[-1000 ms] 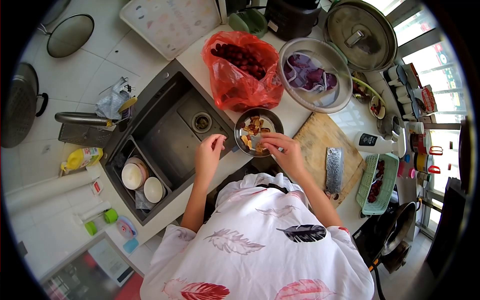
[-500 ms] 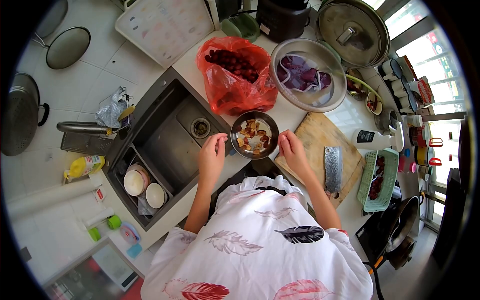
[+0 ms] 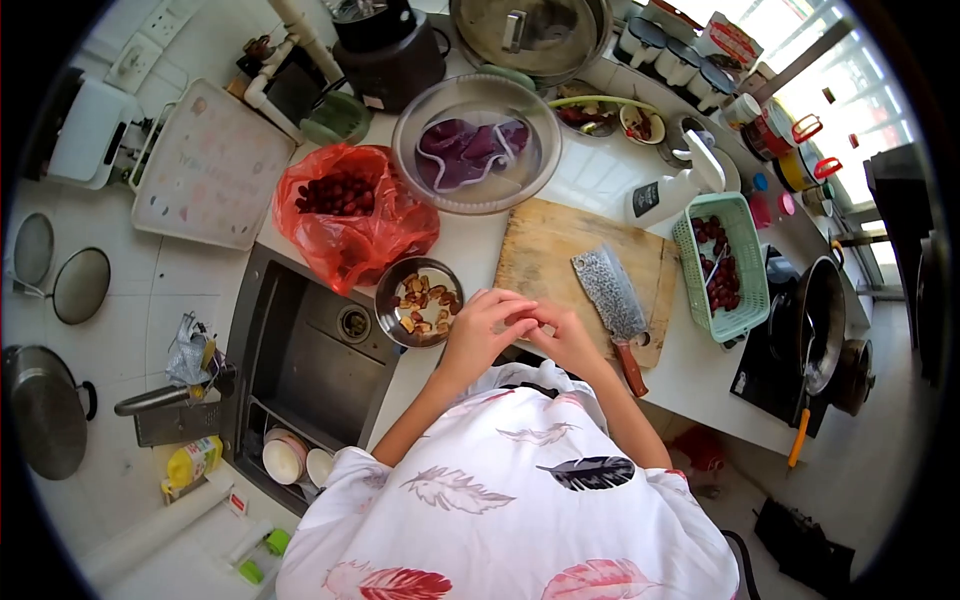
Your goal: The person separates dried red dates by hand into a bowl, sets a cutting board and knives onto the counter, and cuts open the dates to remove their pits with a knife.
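Note:
My left hand (image 3: pixel 484 328) and my right hand (image 3: pixel 562 342) meet in front of my body, at the counter's near edge. Their fingertips are pressed together, and anything small between them is hidden. Just left of the hands is a round metal bowl (image 3: pixel 384 312) holding split, brownish fruit pieces (image 3: pixel 428 303), which look like dates. To the right lies a wooden cutting board (image 3: pixel 535 250). On it rests a cleaver (image 3: pixel 610 295) with a hammered blade and a wooden handle pointing toward me.
A red plastic bag (image 3: pixel 390 235) of dark red fruit stands behind the bowl. Beside it, a large basin (image 3: pixel 545 165) holds purple cloth in water. A green basket (image 3: pixel 745 318) and a spray bottle (image 3: pixel 665 195) stand right. The sink (image 3: pixel 315 375) is left, the wok (image 3: pixel 825 330) far right.
My view has turned to the right. My hands have left the two sides of the metal bowl and come together to its right, near the cutting board. The bowl stays on the counter.

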A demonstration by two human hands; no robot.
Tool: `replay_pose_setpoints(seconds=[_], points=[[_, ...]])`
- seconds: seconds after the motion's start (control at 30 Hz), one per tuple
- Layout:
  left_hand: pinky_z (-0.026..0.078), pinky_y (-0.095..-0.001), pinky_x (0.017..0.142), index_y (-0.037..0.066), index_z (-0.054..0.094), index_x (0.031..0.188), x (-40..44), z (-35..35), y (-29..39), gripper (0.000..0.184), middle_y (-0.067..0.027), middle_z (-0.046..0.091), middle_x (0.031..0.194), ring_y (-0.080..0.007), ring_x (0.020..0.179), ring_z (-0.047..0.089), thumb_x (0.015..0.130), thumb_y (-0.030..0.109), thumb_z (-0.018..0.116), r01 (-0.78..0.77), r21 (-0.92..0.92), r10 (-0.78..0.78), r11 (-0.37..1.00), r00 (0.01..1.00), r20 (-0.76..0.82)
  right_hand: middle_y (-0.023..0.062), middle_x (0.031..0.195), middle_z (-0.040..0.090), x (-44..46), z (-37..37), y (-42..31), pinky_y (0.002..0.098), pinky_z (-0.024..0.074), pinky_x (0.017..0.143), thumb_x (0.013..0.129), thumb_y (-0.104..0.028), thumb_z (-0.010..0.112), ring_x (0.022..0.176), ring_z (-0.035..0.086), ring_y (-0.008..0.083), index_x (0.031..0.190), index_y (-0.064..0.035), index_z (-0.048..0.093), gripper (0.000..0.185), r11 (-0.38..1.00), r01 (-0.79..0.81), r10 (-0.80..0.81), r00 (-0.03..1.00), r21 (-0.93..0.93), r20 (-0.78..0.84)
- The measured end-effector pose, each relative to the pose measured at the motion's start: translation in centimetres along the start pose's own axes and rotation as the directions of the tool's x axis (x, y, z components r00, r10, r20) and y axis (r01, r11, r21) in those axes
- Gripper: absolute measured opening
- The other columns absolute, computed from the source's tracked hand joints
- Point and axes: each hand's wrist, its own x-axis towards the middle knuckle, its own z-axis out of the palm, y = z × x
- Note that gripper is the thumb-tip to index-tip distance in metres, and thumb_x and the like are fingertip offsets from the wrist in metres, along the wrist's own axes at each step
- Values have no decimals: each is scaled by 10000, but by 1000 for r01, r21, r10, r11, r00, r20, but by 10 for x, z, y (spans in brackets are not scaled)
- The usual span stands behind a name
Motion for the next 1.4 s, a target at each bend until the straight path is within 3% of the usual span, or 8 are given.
replay_pose_setpoints(seconds=[0.27, 0.4, 0.6, 0.67, 0.73, 0.83, 1.0, 1.4], points=[[459, -313, 639, 18, 635, 804, 30, 49, 5, 76, -86, 608, 820, -248, 721, 572, 744, 63, 626, -274, -13, 272, 962, 949, 157, 55, 758, 554, -42, -38, 8, 228, 424, 595, 761, 4, 465, 620, 492, 101, 935, 9, 585, 211, 978, -145, 163, 979, 148, -122], [444, -320, 616, -12, 599, 876, 39, 66, -5, 106, -131, 582, 833, -280, 700, 570, 823, 62, 543, 41, -18, -36, 999, 973, 227, 28, 668, 514, -64, -57, 33, 230, 393, 553, 769, -14, 447, 600, 467, 93, 804, 7, 545, 105, 971, -212, 236, 915, 108, -327], [427, -301, 553, -7, 610, 727, 58, 70, -7, 141, -106, 571, 690, -248, 620, 563, 826, 75, 554, 98, 146, -108, 984, 992, 64, -9, 573, 458, -84, -95, 46, 215, 331, 462, 820, -54, 438, 517, 428, 58, 699, -20, 496, 138, 960, -163, 258, 828, 226, -498], [415, -290, 516, -4, 608, 669, 66, 70, -11, 167, -89, 548, 613, -228, 566, 553, 815, 68, 570, 62, 374, -20, 925, 993, -117, 46, 637, 541, -84, -118, 35, 238, 368, 510, 836, -133, 518, 587, 465, 71, 770, 16, 545, 165, 961, -269, 249, 743, 63, -621], [438, -286, 596, -2, 618, 686, 77, 74, -2, 119, -105, 582, 699, -230, 678, 575, 789, 52, 589, 158, 246, -135, 956, 985, -110, 68, 608, 551, -87, -153, 58, 263, 390, 510, 851, -196, 549, 564, 486, 88, 751, 19, 558, 238, 940, -341, 230, 637, -2, -736], [441, -298, 721, 2, 638, 703, 83, 93, -11, 92, -112, 612, 824, -246, 840, 567, 772, 40, 591, -122, 246, 179, 962, 958, -223, 114, 640, 583, -83, -214, 92, 350, 432, 555, 829, -173, 562, 583, 556, 237, 766, 6, 550, 190, 874, -449, 51, 466, -187, -883], [420, -364, 821, 23, 646, 904, 70, 107, -17, 142, -116, 618, 954, -301, 946, 535, 791, 69, 572, -153, 260, 116, 953, 981, 154, 185, 1105, 440, -64, -286, 148, 447, 446, 806, 700, -198, 667, 993, 469, 383, 1100, -75, 515, 445, 456, -811, 378, 549, -366, -746], [456, -358, 752, -5, 601, 959, 42, 131, -12, 182, -173, 603, 933, -335, 872, 572, 807, 59, 526, 54, 117, -95, 992, 919, 382, 202, 1079, 445, -37, -304, 172, 387, 454, 801, 606, -214, 723, 899, 523, 366, 962, -35, 543, 438, 587, -634, 423, 771, -503, -477]])
